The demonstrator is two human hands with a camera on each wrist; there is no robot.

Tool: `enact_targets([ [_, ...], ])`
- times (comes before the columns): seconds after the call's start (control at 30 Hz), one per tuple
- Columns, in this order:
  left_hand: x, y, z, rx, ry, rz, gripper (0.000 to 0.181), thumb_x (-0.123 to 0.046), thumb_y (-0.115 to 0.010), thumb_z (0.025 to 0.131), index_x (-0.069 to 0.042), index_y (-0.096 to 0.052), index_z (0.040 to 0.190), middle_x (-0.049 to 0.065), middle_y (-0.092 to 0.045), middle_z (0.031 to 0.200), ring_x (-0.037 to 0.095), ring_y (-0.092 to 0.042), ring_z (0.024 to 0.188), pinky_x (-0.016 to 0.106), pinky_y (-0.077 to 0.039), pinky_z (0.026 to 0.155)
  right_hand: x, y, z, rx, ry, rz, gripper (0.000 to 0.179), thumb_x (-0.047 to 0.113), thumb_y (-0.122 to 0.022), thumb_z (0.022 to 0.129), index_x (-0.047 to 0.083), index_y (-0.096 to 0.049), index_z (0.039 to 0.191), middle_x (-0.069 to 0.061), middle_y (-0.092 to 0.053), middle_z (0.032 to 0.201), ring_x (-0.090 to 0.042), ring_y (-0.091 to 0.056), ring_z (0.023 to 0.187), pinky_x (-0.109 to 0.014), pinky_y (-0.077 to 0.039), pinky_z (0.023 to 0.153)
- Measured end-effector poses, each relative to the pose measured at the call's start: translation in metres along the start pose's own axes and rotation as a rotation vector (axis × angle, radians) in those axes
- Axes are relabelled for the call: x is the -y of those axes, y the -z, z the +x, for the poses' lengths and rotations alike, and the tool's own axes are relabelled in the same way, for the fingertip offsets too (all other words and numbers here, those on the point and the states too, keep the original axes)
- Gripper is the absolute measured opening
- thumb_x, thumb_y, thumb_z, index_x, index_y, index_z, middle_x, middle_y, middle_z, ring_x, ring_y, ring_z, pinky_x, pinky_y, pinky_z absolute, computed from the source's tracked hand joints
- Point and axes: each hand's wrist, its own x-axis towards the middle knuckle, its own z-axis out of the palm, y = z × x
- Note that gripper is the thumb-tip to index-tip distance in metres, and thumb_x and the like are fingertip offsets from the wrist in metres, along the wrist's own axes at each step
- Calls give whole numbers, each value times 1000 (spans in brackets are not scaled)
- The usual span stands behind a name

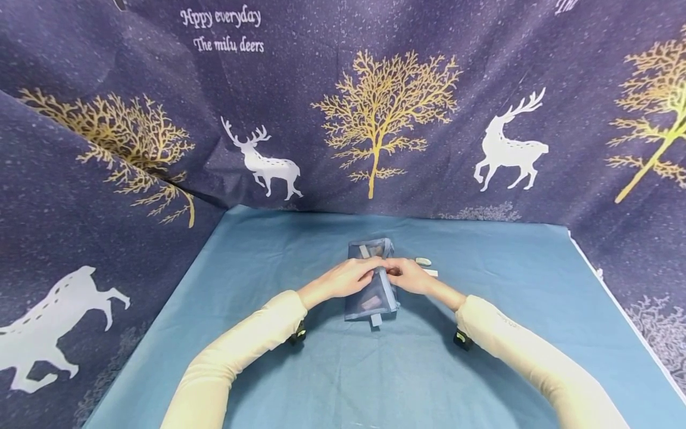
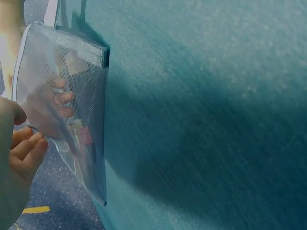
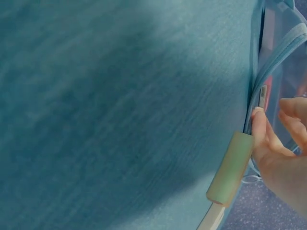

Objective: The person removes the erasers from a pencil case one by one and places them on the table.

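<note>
A translucent grey-blue mesh zip pouch lies on the table between the hands, its zip edge bowed open. My left hand pinches the pouch's upper layer near the middle, thumb and fingers bent at its edge in the left wrist view. The right hand is at the zip side, its thumb against the edge and its other fingers curled; several fingertips show through the mesh in the left wrist view. Inside are a pale strip and a pinkish piece, partly blurred by the mesh.
Just right of the pouch lie a pale green, eraser-like block and a white flat piece. A light tab sticks out from the pouch's near end. Blue cloth covers the table; a printed dark curtain hangs behind.
</note>
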Motion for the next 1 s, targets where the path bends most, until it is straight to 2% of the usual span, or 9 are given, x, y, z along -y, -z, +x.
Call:
enact_targets([
  [0.13, -1, 0, -1, 2, -10, 18, 39, -9, -45, 93, -21, -48, 131, 3, -50, 135, 1, -36, 49, 14, -38, 55, 2, 0, 2, 4, 1, -12, 18, 8, -55, 86, 11, -61, 103, 0, -49, 63, -5, -39, 52, -20, -34, 53],
  [0.3, -1, 1, 0, -13, -21, 29, 39, -8, -45, 93, -20, -49, 130, 7, -49, 135, 1, -31, 45, 14, -36, 51, 3, 1, 5, 10, -3, -16, 16, 5, -55, 84, 10, -60, 99, 3, -39, 58, -4, -33, 48, -19, -29, 51],
  [0.43, 0, 3, 1, -14, -14, 25, 38, -10, -44, 94, -20, -49, 130, 5, -52, 133, 1, -31, 44, 14, -35, 50, 4, 0, 8, 22, 1, -13, 13, 8, -56, 85, 10, -61, 96, 2, -39, 58, -4, -32, 48, -19, -28, 51],
  [0.63, -1, 4, 1, 0, 13, 12, 34, -13, -41, 95, -22, -50, 127, -1, -60, 120, 2, -33, 44, 16, -34, 47, 3, -2, 10, 58, 8, -38, 5, 13, -57, 87, 11, -61, 89, 0, -46, 62, -5, -37, 50, -20, -32, 52],
  [0.83, -2, 5, 0, -1, 19, 17, 33, -11, -42, 95, -20, -50, 126, -1, -62, 115, 3, -31, 43, 17, -33, 46, 3, -4, 12, 66, -22, -56, 8, 14, -57, 85, 10, -60, 92, -1, -53, 71, -8, -45, 58, -22, -37, 56],
  [1.0, -3, 5, -1, -2, 18, 27, 32, -12, -42, 95, -20, -50, 125, -1, -63, 111, 2, -33, 45, 16, -32, 47, 3, -5, 14, 76, -29, -92, 9, 13, -57, 84, 10, -58, 92, -1, -52, 72, -10, -45, 62, -24, -37, 59],
])
